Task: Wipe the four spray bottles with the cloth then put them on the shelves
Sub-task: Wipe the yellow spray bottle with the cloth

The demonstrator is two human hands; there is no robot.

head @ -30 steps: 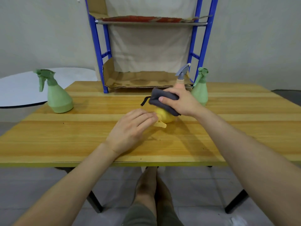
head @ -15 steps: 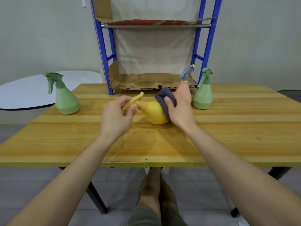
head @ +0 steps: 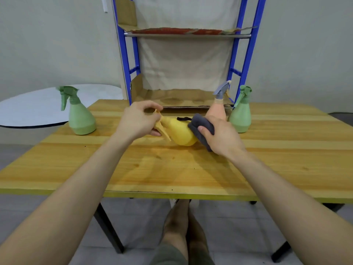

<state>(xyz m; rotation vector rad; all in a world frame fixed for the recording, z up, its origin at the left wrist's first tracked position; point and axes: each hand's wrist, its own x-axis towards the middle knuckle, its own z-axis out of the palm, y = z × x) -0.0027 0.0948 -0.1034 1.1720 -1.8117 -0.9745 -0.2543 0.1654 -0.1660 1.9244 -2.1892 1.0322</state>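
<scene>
At the centre of the frame, on a wooden table (head: 191, 169), a person holds a yellow spray bottle (head: 180, 132) tipped on its side, its nozzle end pointing toward the left of the picture. The left hand (head: 138, 120) pinches the trigger head between thumb and fingers, apparently to steady the bottle and let it be turned, while the right hand (head: 222, 135) presses a folded grey cloth (head: 201, 125) against the bottle's wide body; laying it down seems to expose the flanks and base to the cloth. Wiping looks under way on this bottle, and none of the four stands on the shelves yet. Just behind the right hand, a peach bottle with a grey nozzle (head: 217, 109) stands upright, with a green bottle (head: 240, 113) just beside it toward the right of the frame. A second green bottle (head: 80, 113) stands well apart at centre left. Behind the table, at upper centre, a blue-framed shelf unit (head: 246, 54) lined with cardboard waits, its lower tier bare. The peach bottle and the green one next to it stand in front of that tier's right side, so a reach there would likely have to go around them. A round white table (head: 38, 106) lies beyond, at far left.
</scene>
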